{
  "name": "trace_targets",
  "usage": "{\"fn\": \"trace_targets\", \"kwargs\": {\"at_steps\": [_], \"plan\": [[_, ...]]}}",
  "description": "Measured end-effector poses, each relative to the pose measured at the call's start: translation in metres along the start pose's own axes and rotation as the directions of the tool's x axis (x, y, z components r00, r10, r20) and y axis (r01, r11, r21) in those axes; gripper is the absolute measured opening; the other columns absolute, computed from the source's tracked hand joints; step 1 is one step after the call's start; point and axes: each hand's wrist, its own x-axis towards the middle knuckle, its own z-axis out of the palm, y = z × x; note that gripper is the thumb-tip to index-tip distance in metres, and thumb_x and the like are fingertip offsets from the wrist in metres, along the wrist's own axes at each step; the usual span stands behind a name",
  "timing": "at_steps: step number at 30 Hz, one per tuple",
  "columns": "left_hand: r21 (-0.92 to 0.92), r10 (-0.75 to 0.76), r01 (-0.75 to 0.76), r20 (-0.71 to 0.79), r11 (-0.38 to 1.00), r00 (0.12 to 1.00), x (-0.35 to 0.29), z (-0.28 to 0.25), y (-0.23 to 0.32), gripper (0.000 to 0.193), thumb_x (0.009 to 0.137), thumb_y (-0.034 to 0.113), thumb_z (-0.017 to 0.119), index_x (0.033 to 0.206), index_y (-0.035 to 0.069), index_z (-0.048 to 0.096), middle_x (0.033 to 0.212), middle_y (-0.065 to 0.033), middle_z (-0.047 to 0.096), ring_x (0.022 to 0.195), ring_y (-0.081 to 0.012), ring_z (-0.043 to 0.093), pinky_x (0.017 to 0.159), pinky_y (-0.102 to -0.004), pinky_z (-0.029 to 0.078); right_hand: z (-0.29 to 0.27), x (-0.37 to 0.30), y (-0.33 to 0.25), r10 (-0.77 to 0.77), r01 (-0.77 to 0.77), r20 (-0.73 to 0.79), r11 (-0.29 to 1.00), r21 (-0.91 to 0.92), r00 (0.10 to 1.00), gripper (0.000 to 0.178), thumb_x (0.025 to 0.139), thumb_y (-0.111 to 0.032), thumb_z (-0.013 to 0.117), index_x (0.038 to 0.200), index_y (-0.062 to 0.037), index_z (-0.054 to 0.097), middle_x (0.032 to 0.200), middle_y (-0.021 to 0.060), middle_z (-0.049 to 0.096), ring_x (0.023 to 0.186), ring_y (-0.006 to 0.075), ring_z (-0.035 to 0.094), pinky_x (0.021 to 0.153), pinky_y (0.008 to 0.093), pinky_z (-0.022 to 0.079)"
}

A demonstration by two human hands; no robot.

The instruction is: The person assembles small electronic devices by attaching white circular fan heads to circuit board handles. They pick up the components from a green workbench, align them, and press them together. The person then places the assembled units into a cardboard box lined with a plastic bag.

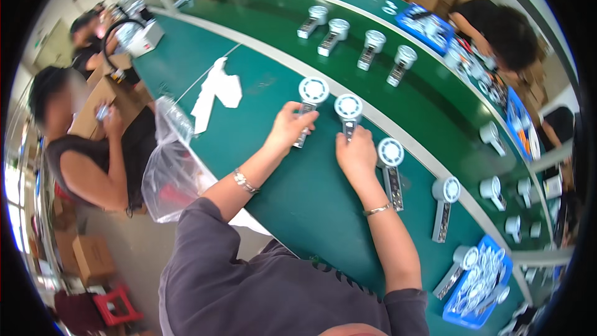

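Observation:
My left hand (292, 127) is closed round the handle of a pale handheld fan (314, 89), whose round slotted head points away from me. Just to its right, my right hand (359, 157) grips the handle of a second handheld fan (348, 106). Both fans rest on or just above the green table; I cannot tell which. Beside my right hand lies a third fan (390, 152), its handle open and dark parts showing inside. Farther right is another such fan (446, 190).
A blue bin (474, 323) of white parts stands at the near right. Beyond a pale rail, several fans sit on the darker green conveyor belt (435, 112). White cloth (217, 92) and a clear plastic bag (166, 171) lie left. Co-workers sit at left and across.

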Motion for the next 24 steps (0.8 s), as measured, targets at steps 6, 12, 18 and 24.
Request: {"fn": "trace_targets", "kwargs": {"at_steps": [6,12,18,24], "plan": [[-0.235,-0.071,0.070,0.005,0.969,0.997,0.009,0.016,-0.004,0.026,0.094,0.025,0.050,0.107,0.003,0.048,0.080,-0.0043,0.059,0.068,-0.0102,0.054,0.058,-0.0224,0.046,-0.060,-0.052,0.026,-0.429,0.385,-0.400,0.903,-0.188,0.810,0.042,0.077,-0.021,0.065,0.108,0.0052,0.051,0.100,0.0194,0.054,0.090,0.0350,0.055,0.073,0.0425,0.048],[-0.358,0.002,0.027,0.081,0.933,0.997,0.019,0.036,-0.011,0.027,0.095,0.024,0.048,0.111,0.002,0.048,0.086,-0.0057,0.059,0.077,-0.0100,0.054,0.061,-0.0231,0.046,-0.089,-0.072,0.100,-0.160,0.147,-0.122,0.983,-0.110,0.980,0.035,0.074,-0.022,0.068,0.095,0.0032,0.056,0.083,0.0166,0.057,0.077,0.0339,0.057,0.066,0.0422,0.047],[-0.315,0.021,-0.006,0.045,0.949,0.999,0.020,0.048,-0.012,0.031,0.095,0.026,0.050,0.115,0.002,0.046,0.090,-0.0060,0.059,0.079,-0.0099,0.054,0.064,-0.0236,0.047,-0.061,-0.053,0.121,-0.108,0.115,-0.076,0.990,0.086,0.991,0.027,0.077,-0.019,0.063,0.091,0.0020,0.053,0.081,0.0170,0.058,0.073,0.0317,0.060,0.065,0.0408,0.046],[-0.320,0.093,-0.097,-0.027,0.943,0.995,0.026,0.069,-0.019,0.031,0.095,0.027,0.049,0.115,0.004,0.046,0.093,-0.0046,0.059,0.081,-0.0093,0.054,0.066,-0.0235,0.047,-0.049,-0.032,0.096,0.019,0.048,-0.076,0.618,0.785,0.997,0.041,0.091,-0.022,0.055,0.116,0.0043,0.038,0.078,0.0087,0.056,0.058,0.0127,0.055,0.048,0.0277,0.044]]}}
